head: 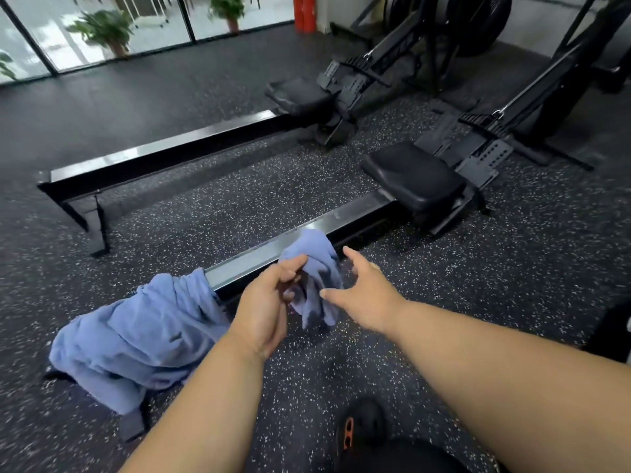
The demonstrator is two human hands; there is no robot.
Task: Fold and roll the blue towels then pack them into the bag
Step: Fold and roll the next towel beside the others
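Blue towel bunched in left hand grip, right hand wide beside.

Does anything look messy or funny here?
Yes. A big crumpled blue towel is heaped over the near end of the black rowing machine rail, sagging onto the speckled floor. The left hand grips a smaller bunched blue towel; neither is folded.

two black rowing machines parallel on speckled rubber floor; seats at right ends of rails. potted plants behind glass wall. red cylinders at rear. black shoe bottom.
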